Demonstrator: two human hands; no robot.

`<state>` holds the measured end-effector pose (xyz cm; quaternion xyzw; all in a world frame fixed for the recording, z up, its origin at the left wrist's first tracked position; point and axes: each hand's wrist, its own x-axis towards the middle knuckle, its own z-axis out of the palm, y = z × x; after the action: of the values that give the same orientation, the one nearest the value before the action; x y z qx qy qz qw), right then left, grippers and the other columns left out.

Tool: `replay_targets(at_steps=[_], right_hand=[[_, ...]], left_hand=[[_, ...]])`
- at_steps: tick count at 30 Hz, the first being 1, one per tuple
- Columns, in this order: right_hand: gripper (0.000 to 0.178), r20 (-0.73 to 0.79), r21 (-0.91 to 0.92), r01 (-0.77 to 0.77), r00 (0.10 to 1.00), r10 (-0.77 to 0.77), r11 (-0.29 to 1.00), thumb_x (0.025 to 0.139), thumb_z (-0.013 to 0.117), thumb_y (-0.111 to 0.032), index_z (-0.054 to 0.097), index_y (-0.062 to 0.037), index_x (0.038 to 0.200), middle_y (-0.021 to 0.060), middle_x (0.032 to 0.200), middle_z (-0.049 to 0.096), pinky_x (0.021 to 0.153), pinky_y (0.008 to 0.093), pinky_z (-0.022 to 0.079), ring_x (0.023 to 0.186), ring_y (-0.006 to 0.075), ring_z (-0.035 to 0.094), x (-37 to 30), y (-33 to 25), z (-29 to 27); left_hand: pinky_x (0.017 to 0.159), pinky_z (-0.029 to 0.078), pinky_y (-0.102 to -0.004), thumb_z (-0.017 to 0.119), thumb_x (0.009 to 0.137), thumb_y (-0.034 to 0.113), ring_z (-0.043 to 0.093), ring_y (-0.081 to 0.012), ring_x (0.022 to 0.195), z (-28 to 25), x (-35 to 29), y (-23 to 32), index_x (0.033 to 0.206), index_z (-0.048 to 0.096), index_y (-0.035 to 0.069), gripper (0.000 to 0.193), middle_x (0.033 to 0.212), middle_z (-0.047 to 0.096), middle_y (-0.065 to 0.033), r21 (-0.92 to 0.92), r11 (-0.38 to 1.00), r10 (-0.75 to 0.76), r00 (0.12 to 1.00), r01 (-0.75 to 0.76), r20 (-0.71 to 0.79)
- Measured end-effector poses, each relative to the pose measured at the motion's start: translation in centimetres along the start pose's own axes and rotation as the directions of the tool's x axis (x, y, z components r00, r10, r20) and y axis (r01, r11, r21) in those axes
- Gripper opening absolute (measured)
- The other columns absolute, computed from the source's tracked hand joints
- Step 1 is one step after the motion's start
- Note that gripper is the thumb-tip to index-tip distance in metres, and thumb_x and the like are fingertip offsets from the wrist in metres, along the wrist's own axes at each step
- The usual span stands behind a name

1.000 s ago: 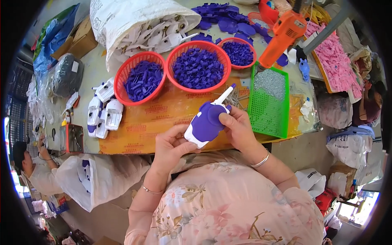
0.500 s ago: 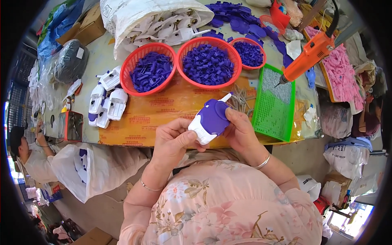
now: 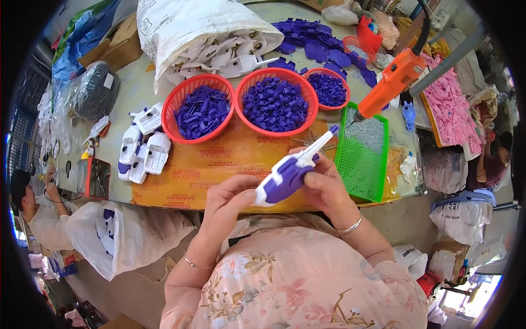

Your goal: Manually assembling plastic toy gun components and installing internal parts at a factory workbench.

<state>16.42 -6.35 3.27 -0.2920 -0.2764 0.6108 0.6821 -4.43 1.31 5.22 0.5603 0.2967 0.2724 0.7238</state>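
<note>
Above the front edge of the table I hold a white and purple plastic housing (image 3: 282,181) with a long narrow spout that ends in a purple tip. It is tilted on its side, spout pointing up and to the right. My left hand (image 3: 230,196) grips its lower white end between thumb and fingers. Around the upper part, near the base of the spout, my right hand (image 3: 329,186) is closed, thumb in front. Some of its fingers are hidden behind the housing. Left of my hands, several similar white shells (image 3: 158,152) lie clustered with their hollow sides up.
Beyond my hands stand a left red basket (image 3: 192,139), a middle one (image 3: 276,132) and a small one (image 3: 335,106), holding purple parts. A green tray (image 3: 359,178) holds screws beneath a hanging orange electric screwdriver (image 3: 392,82). A white sack (image 3: 192,24) spills white parts. Another person (image 3: 44,219) sits at left.
The housing has turned from its broad purple face to its narrow side, its spout now reaching farther up and right. My right hand has shifted its grip. The view has tilted slightly.
</note>
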Motion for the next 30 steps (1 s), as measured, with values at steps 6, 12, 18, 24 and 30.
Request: replay_targets(at_steps=[6, 12, 18, 24, 30], right_hand=[[0.057, 0.101, 0.003, -0.106, 0.989, 0.105, 0.994, 0.071, 0.079, -0.018, 0.051, -0.0024, 0.119, 0.0056, 0.108, 0.059, 0.088, 0.0293, 0.046, 0.099, 0.0148, 0.057, 0.2, -0.1, -0.6], [0.047, 0.09, 0.101, -0.152, 0.986, 0.143, 0.983, 0.076, 0.075, -0.015, 0.053, -0.0027, 0.115, 0.0053, 0.104, 0.061, 0.085, 0.0294, 0.049, 0.095, 0.014, 0.059, -0.1, 0.9, -0.8], [0.044, 0.057, 0.091, -0.159, 0.986, 0.154, 0.983, 0.076, 0.075, -0.013, 0.054, -0.0027, 0.113, 0.0053, 0.103, 0.062, 0.085, 0.0297, 0.05, 0.094, 0.014, 0.06, -0.2, 1.3, -1.2], [0.042, 0.028, 0.099, -0.128, 0.992, 0.126, 0.987, 0.076, 0.074, -0.012, 0.054, -0.003, 0.112, 0.0052, 0.101, 0.062, 0.083, 0.0294, 0.05, 0.092, 0.0136, 0.06, 0.4, 1.0, -1.1], [0.035, -0.116, -0.128, -0.124, 0.987, 0.11, 0.984, 0.074, 0.065, -0.004, 0.056, -0.0019, 0.107, 0.0052, 0.098, 0.06, 0.077, 0.028, 0.049, 0.087, 0.0139, 0.059, 0.2, 1.6, -0.5]], left_hand=[[0.081, 0.048, -0.0274, 0.057, 0.088, 0.007, 0.059, -0.0142, 0.093, 1.5, 0.6, 0.7, 0.111, 0.057, -0.005, 0.026, 0.104, 0.062, -0.0102, -0.063, 0.996, 0.07, 0.995, -0.065, 0.071], [0.083, 0.049, -0.0287, 0.058, 0.085, -0.003, 0.06, -0.0152, 0.094, 2.3, 0.6, 0.3, 0.111, 0.056, -0.006, 0.027, 0.104, 0.06, -0.0096, -0.187, 0.98, 0.098, 0.981, -0.067, 0.166], [0.081, 0.049, -0.0277, 0.06, 0.083, -0.006, 0.06, -0.0153, 0.092, 2.4, 0.9, -0.8, 0.11, 0.055, -0.007, 0.027, 0.101, 0.055, -0.0079, -0.13, 0.977, 0.185, 0.974, -0.169, 0.13], [0.08, 0.049, -0.0271, 0.06, 0.083, -0.005, 0.059, -0.0148, 0.092, 2.5, 1.6, -0.6, 0.109, 0.056, -0.007, 0.027, 0.102, 0.053, -0.0075, -0.185, 0.974, 0.153, 0.982, -0.131, 0.11], [0.074, 0.047, -0.0237, 0.06, 0.082, -0.003, 0.057, -0.0105, 0.086, 2.1, 1.0, -1.4, 0.108, 0.059, -0.003, 0.026, 0.095, 0.057, -0.0048, -0.073, 0.982, 0.176, 0.983, -0.172, 0.047]])
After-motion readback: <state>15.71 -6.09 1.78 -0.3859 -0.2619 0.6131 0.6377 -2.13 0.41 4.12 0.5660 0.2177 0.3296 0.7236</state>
